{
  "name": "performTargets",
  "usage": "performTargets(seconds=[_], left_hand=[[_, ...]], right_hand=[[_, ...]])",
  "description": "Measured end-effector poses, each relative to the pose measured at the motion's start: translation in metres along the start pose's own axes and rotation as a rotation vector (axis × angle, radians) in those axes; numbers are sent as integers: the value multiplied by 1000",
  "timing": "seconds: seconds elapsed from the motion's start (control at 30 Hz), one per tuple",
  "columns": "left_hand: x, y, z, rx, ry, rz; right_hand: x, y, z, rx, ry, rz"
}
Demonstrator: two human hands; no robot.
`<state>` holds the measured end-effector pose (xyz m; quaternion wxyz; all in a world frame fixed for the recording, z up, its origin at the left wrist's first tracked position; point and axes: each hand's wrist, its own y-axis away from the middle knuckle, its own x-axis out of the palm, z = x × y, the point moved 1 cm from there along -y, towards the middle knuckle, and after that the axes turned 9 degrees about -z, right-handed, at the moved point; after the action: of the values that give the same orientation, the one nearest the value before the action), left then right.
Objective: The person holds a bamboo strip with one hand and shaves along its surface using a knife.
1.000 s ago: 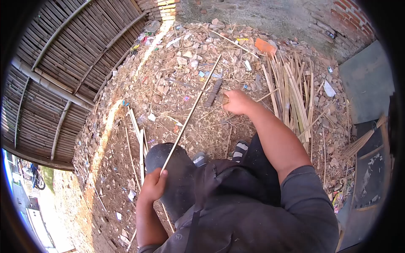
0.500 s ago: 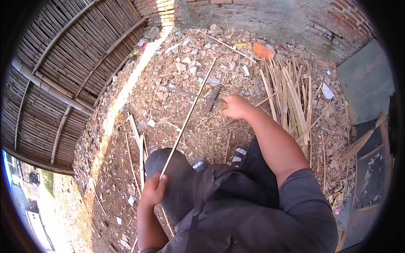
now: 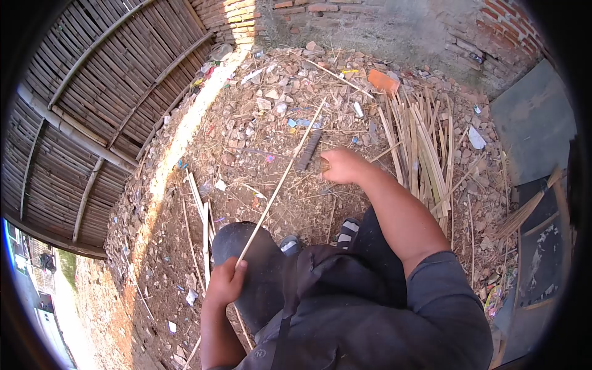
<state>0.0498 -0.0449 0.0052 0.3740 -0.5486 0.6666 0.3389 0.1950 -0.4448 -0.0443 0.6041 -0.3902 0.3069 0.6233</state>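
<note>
My left hand (image 3: 226, 282) is closed round the lower end of a thin bamboo strip (image 3: 283, 179), beside my left knee. The strip slants up and away to the right. Out in front, my right hand (image 3: 343, 165) is closed round the short handle of a knife (image 3: 262, 152), whose long, narrow blade points left and crosses the strip. The blade looks thin and blurred. Just left of my right hand is a dark, ribbed bar-like piece (image 3: 312, 145), which the knife overlaps in this view.
Many split bamboo strips (image 3: 425, 148) lie in a pile at the right, with a few more strips (image 3: 198, 197) at the left. Rubble and litter cover the ground. A brick wall (image 3: 320, 18) stands ahead, a bamboo-slat wall (image 3: 111, 80) at left, and a grey panel (image 3: 533, 123) at right.
The bamboo strip has drawn back toward me, its far tip now lower and slightly further right. My right hand and the knife have moved slightly down, and the blade lies more level.
</note>
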Motion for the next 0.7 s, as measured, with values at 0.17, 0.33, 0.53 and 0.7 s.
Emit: performTargets(seconds=[0.17, 0.33, 0.53, 0.7], left_hand=[[-6, -2, -7, -45, -14, 97], [-6, 0, -2, -13, -10, 73], [-6, -2, -11, -26, -22, 59], [-7, -2, -7, -9, -32, 80]], right_hand=[[-16, 27, 54, -194, 134, 241], [-6, 15, 27, -109, -15, 192], [-10, 13, 33, -79, 123, 194], [-16, 27, 51, -293, 111, 285]])
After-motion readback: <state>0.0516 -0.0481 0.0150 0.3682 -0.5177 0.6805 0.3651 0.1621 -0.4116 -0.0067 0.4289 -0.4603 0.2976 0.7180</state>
